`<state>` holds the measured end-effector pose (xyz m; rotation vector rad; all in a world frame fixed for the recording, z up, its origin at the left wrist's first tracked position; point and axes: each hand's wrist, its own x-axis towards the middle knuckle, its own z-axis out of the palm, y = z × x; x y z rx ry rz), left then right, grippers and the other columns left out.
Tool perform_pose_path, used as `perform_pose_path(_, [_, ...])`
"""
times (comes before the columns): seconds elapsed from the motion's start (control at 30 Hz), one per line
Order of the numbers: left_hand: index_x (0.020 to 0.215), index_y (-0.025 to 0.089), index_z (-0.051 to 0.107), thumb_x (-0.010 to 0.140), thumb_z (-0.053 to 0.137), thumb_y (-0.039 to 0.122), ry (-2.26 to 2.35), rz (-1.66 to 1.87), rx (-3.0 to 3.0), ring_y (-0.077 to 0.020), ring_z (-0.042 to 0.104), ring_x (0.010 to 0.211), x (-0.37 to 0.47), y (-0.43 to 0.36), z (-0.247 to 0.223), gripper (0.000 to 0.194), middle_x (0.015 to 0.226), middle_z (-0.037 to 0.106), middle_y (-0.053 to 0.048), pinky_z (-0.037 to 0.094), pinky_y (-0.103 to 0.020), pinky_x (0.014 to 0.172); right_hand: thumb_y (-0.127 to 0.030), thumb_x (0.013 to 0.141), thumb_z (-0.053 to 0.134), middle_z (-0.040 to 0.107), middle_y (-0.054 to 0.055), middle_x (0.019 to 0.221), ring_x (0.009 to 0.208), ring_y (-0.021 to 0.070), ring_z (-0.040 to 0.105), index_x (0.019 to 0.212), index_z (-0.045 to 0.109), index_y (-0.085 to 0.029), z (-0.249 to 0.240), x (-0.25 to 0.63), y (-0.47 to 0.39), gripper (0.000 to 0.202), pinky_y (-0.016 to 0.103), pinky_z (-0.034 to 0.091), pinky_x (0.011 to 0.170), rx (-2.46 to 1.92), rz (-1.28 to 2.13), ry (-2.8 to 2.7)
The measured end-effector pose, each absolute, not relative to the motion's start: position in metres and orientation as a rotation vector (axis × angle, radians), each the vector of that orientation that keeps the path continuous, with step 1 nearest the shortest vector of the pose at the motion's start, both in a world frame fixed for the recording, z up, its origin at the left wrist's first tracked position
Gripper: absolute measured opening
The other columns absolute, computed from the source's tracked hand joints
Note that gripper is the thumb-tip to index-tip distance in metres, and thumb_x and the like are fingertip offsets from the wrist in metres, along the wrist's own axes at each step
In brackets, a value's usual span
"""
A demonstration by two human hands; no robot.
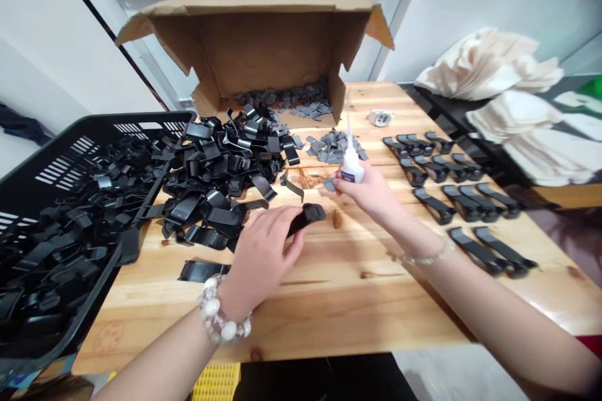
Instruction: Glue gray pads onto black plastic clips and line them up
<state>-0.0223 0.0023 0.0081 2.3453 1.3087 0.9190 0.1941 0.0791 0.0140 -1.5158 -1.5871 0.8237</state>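
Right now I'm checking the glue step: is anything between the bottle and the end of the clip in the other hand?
Nothing visible. The right hand holds the glue bottle and a small grey pad; the left hand holds the black clip. Only bare table lies between them.

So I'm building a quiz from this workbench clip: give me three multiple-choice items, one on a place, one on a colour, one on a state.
1. Where do the neatly laid-out black clips lie?
A. inside the crate
B. on the table, to the person's right
C. inside the box

2. What colour are the small pads heaped in front of the cardboard box?
A. grey
B. yellow
C. red

3. What is the right hand doing?
A. resting flat and empty
B. holding a small glue bottle upright
C. lifting the box

Answers: 1 B, the rows lie on the wooden table at right. 2 A, the heap is grey. 3 B, the fingers wrap the white bottle, nozzle up.
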Motion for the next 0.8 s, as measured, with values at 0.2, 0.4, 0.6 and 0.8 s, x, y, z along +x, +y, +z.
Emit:
perform_pose_path(0.2, [0.117,0.019,0.051,0.092,0.052,0.037,0.918,0.852,1.107,-0.0181,0.068,0.075,-0.011,-0.003,0.015,0.031,0.105,0.064,-0.010,0.057,-0.028,0.054,-0.022,0.067,0.074,0.059,0.000,0.077,0.063,0.0107,0.056,0.075,0.053,-0.017,0.033,0.202,0.038,0.023,0.027,0.047,0.063,-1.153,1.288,-1.123])
perform_pose_path(0.4, [0.117,0.015,0.053,0.090,0.053,0.030,0.950,0.741,0.907,-0.0163,0.068,0.072,-0.007,0.006,0.009,0.031,0.103,0.066,-0.011,0.058,-0.028,0.059,-0.021,0.070,0.075,0.061,0.000,0.074,0.063,0.0117,0.056,0.076,0.056,-0.019,0.032,0.200,0.026,0.020,0.025,0.044,0.058,-1.125,1.408,-1.166])
perform_pose_path(0.6, [0.119,0.022,0.057,0.090,0.051,0.021,1.084,0.665,1.410,-0.0163,0.066,0.079,-0.013,-0.003,0.010,0.029,0.095,0.065,-0.006,0.058,-0.033,0.076,-0.026,0.072,0.075,0.060,0.000,0.075,0.064,0.0109,0.053,0.077,0.056,-0.019,0.029,0.197,0.021,0.020,0.025,0.044,0.060,-1.165,1.495,-1.102])
perform_pose_path(0.8, [0.085,0.022,0.068,0.082,0.052,0.008,1.199,0.810,1.795,-0.0228,0.058,0.112,-0.019,-0.002,0.014,0.022,0.113,0.060,-0.007,0.049,-0.043,0.100,-0.023,0.071,0.076,0.059,-0.001,0.075,0.073,0.0117,0.055,0.076,0.059,-0.019,0.034,0.201,0.019,0.018,0.025,0.045,0.068,-1.175,1.699,-1.090])
